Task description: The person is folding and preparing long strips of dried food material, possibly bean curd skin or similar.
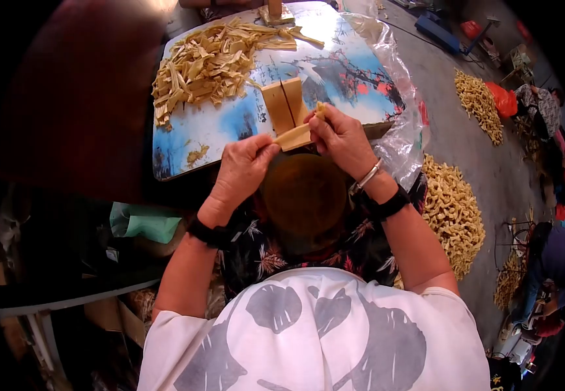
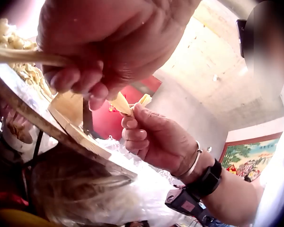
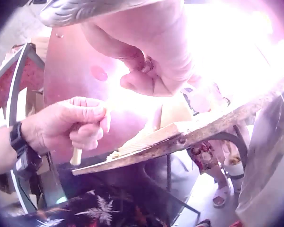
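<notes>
A pale yellow strip (image 1: 293, 136) is stretched between both hands, just over the near edge of the patterned table. The left hand (image 1: 246, 163) pinches its left end between thumb and fingers; in the right wrist view a piece of strip (image 3: 76, 156) hangs below that hand. The right hand (image 1: 342, 138) pinches the other end, where a folded bit (image 1: 321, 109) sticks up between the fingers. Behind the strip stands a wooden block (image 1: 277, 104) with a dark slot. In the left wrist view the right hand (image 2: 158, 142) holds the folded strip end (image 2: 144, 100).
A heap of flat yellow strips (image 1: 207, 65) lies on the left of the table (image 1: 334, 39). Clear plastic sheet (image 1: 396, 72) drapes its right edge. A round brown stool or lid (image 1: 304, 195) is below the hands. Knotted pieces (image 1: 452, 215) are piled on the floor at right.
</notes>
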Tool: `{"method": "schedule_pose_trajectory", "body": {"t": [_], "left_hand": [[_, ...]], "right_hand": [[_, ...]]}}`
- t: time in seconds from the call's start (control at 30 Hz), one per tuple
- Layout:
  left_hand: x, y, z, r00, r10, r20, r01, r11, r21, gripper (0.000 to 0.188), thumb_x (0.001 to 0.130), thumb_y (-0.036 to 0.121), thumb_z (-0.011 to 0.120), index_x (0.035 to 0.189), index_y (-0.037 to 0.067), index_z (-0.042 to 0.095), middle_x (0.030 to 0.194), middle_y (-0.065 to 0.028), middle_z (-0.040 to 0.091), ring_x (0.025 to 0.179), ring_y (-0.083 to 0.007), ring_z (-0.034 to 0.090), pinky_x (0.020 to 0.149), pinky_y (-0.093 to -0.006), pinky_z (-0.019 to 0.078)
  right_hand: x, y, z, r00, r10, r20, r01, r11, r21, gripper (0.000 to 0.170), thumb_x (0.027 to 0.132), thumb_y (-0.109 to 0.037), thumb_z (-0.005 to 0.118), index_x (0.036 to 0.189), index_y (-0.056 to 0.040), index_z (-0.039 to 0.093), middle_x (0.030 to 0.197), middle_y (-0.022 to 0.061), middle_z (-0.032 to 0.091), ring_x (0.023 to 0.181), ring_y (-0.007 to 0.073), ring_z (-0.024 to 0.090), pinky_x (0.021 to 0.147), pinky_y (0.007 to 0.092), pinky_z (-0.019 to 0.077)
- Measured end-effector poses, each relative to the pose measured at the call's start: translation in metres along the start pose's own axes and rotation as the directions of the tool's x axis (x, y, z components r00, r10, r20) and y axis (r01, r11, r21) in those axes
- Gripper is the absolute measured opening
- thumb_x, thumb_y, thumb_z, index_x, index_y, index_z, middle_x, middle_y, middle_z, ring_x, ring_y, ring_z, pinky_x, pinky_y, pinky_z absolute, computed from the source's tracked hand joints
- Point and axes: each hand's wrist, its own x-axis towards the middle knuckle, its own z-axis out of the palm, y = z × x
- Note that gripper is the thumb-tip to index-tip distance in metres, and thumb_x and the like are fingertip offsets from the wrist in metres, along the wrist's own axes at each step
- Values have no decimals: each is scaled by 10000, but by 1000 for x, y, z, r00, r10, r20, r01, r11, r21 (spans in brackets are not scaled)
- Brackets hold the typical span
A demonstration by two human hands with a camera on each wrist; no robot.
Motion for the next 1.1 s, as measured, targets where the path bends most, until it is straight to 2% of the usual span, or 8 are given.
{"method": "schedule_pose_trajectory", "body": {"t": [0.1,0.2,0.5,0.57,0.7,0.8,0.97,1.1], "left_hand": [[36,-9,-2,983,90,-162,-69,989,130,143,911,138,651,837,18,631,604,-128,535,540,-205,519,525,-326,432],[62,-19,2,972,99,-213,-64,984,164,137,894,152,655,833,32,633,663,-189,581,602,-365,589,554,-398,462],[65,-56,19,967,75,-243,-24,978,207,157,910,175,624,839,34,634,662,-156,605,609,-306,608,573,-378,466],[57,-53,13,973,-114,-200,109,993,-35,153,914,167,615,848,34,646,635,-97,610,596,-220,605,570,-351,463],[24,-31,-1,934,-326,143,334,666,-667,148,975,134,550,1048,26,621,793,-57,664,637,-118,594,593,-288,483],[-9,-20,5,896,-306,322,421,357,-834,217,996,164,555,1156,18,569,973,-119,687,707,-141,636,684,-289,530],[-48,-5,27,832,-355,426,523,248,-815,191,989,191,579,1060,16,607,945,-144,698,706,-164,673,671,-292,555],[-66,-2,38,799,-343,494,583,245,-775,199,998,204,563,1025,13,614,829,-120,696,592,-141,630,567,-233,515]], "right_hand": [[37,13,6,950,-272,-154,226,937,-266,157,963,-184,587,968,-27,588,746,180,639,657,340,638,591,392,496],[62,24,11,903,-355,-242,244,887,-393,150,961,-178,577,1006,-35,583,807,201,642,770,408,628,647,449,494],[63,51,11,923,-366,-120,190,705,-683,127,888,-131,589,1007,-88,592,892,129,667,800,363,636,678,450,517],[66,60,2,906,-412,-91,269,730,-629,120,902,-130,582,1008,-78,598,859,132,666,755,349,638,669,429,520],[34,45,-20,987,129,92,-131,991,25,168,986,-182,541,1033,-33,604,773,44,638,650,129,594,613,270,489],[-6,30,-24,957,218,191,-260,936,236,193,1006,-199,526,1040,-23,595,814,1,630,674,67,575,611,227,480],[-57,41,-13,905,342,254,-417,834,362,215,998,-236,558,1043,-36,622,818,6,666,669,51,606,597,180,474],[-75,57,-3,879,451,156,-465,882,69,320,978,-287,590,804,-31,671,636,15,639,575,71,593,558,217,471]]}}
